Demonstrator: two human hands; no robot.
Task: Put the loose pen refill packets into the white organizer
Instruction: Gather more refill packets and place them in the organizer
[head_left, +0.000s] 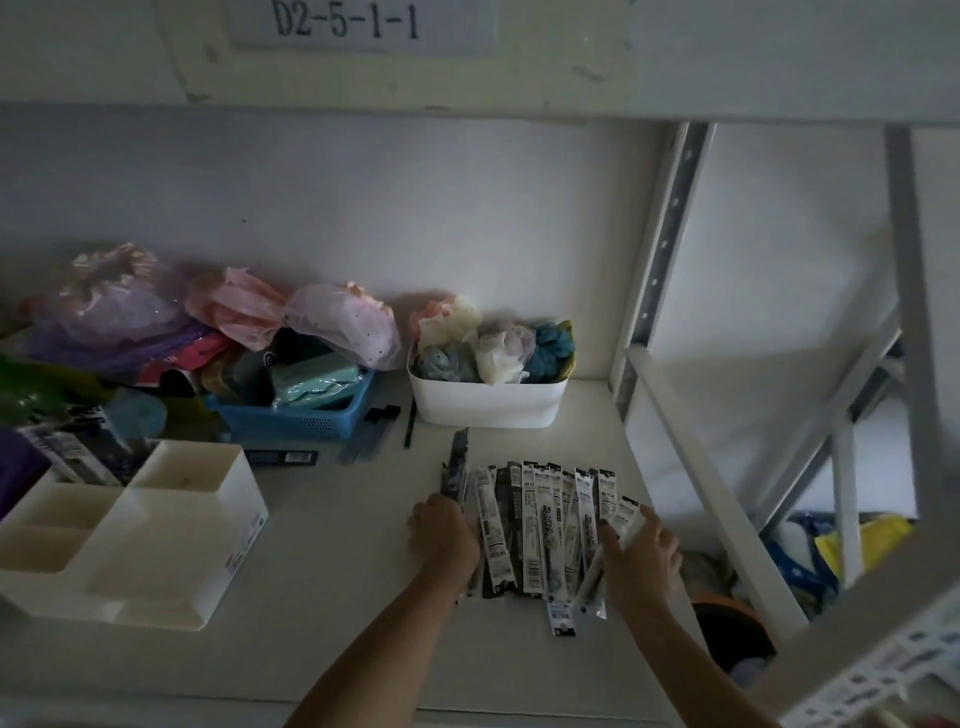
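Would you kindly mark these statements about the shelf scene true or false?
1. The refill packets lie fanned out on the shelf between the two hands. True.
2. The white organizer is to the right of the packets. False: it sits to their left.
3. The left hand rests at the left edge of the packet pile. True.
4. The white bin behind the packets is empty. False: it is filled with bundled fabric items.
5. The blue basket stands inside the white organizer. False: it stands on the shelf behind it.
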